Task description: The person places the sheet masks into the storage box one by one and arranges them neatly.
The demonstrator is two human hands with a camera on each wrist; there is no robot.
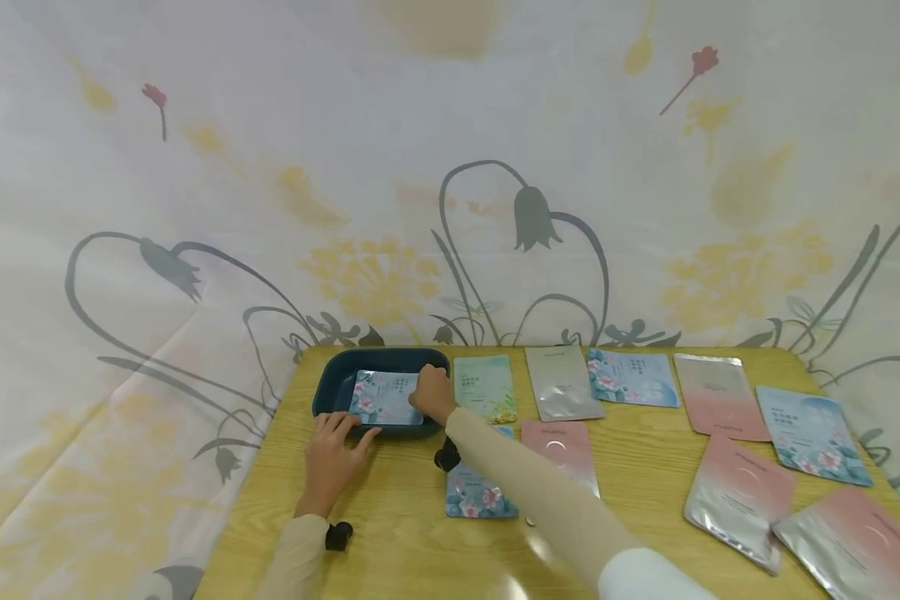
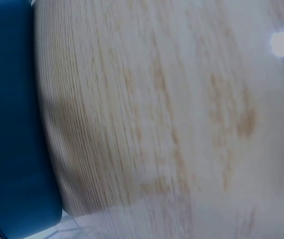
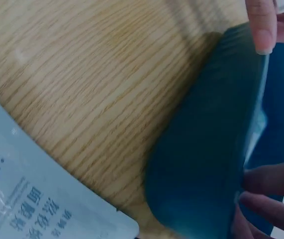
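A dark blue plastic tray (image 1: 328, 375) stands at the table's back left. Inside it lies a light blue sheet mask packet (image 1: 380, 397) printed with pink flowers. My right hand (image 1: 433, 393) reaches over the tray's right end, its curled fingers at the packet's right edge, pinching it. My left hand (image 1: 333, 454) holds the tray's front left rim, fingers over the edge. In the right wrist view, the left thumb (image 3: 261, 30) presses on the rim, and the right fingers (image 3: 273, 179) overlap the rim lower down. The tray's outer wall (image 2: 12, 119) fills the left wrist view's left side.
Right of the tray lie a green packet (image 1: 486, 387), a silver one (image 1: 564, 383) and a blue one (image 1: 633, 377). Pink-and-silver packets (image 1: 742, 492) spread across the table's right side. Another blue packet (image 1: 480, 492) lies partly under my right forearm. A floral curtain (image 1: 390, 167) hangs behind.
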